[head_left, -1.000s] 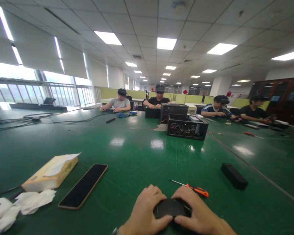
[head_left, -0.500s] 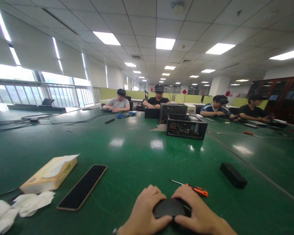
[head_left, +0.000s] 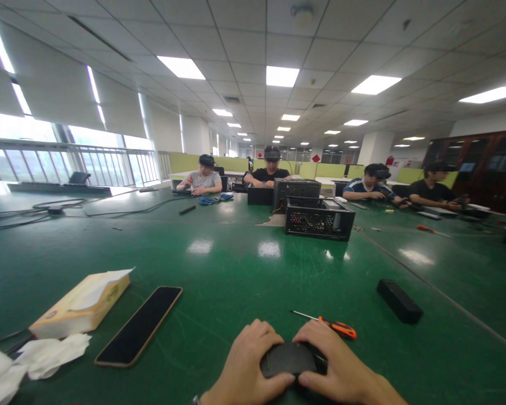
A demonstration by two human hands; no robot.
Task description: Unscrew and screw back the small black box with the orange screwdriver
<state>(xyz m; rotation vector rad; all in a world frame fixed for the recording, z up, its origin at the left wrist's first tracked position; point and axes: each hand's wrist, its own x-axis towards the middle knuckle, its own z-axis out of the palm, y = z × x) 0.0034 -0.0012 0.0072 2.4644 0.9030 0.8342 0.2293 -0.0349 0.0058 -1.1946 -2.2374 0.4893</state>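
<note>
A black computer mouse [head_left: 287, 360] lies between my two hands, low in the middle of the view. My left hand [head_left: 253, 360] grips its left side, the thumb along the near edge and the fingers curled over the far end. On the right side, my right hand [head_left: 335, 357] holds it the same way, thumb at the near edge. A dark gap shows along the mouse's right side, partly covered by my fingers. Just beyond my right hand, a screwdriver [head_left: 337, 327] with an orange and black handle rests on the green table [head_left: 236, 287].
To the left lie a phone [head_left: 139, 326], a tissue pack [head_left: 82, 304] and crumpled tissues [head_left: 53, 354]. A black oblong block [head_left: 400, 301] sits at right. Farther off stands an open computer case [head_left: 319, 219]. Several people work across the table; cables [head_left: 54, 209] lie far left.
The whole view has shifted slightly. Both hands keep their hold on the mouse, with hardly any movement of the fingers.
</note>
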